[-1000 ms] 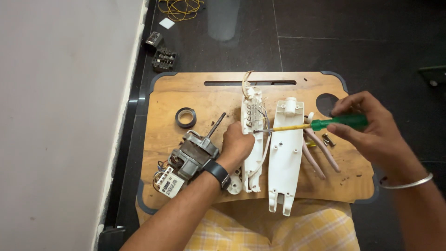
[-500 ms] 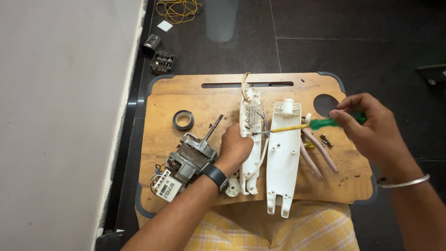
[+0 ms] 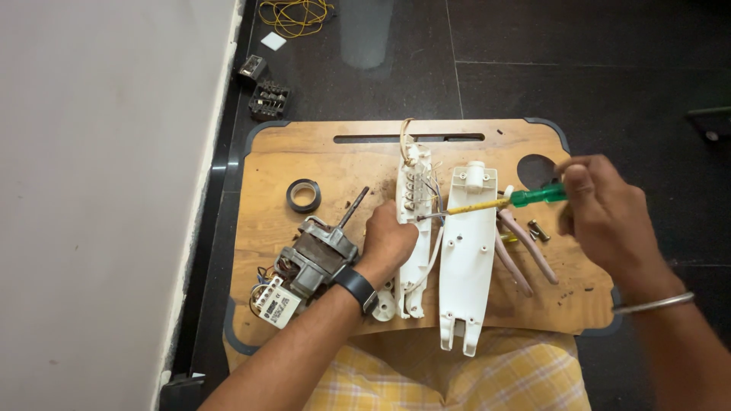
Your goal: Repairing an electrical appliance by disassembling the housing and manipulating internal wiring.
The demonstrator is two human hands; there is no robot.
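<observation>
1. The left hand [image 3: 390,242] rests, fingers curled loosely, against the left edge of the open white housing half [image 3: 415,221]; it presses on the part rather than wrapping around it, and a dark watch sits on its wrist.
2. The right hand [image 3: 605,217] is closed around the green handle of a screwdriver [image 3: 502,202], whose yellow shaft runs leftward across the white cover half [image 3: 466,259] and ends with its tip at the wired terminals inside the housing half.
3. The housing half lies lengthwise near the middle of the wooden board [image 3: 304,152], with thin wires showing at its upper end.
4. The white cover half lies just to the right of the housing half, parallel to it, its lower end overhanging the board's near edge.
5. A small electric motor [image 3: 316,259] with an attached white block lies to the left of the housing half, just beside the left wrist.
6. A roll of black tape [image 3: 304,195] sits farther left of the housing half, above the motor.
7. Pink-handled pliers [image 3: 525,255] lie to the right of the cover half, beneath the right hand.
8. Beyond the board, on the dark floor, are two small black parts [image 3: 268,99] and a coil of yellow wire [image 3: 295,15].
</observation>
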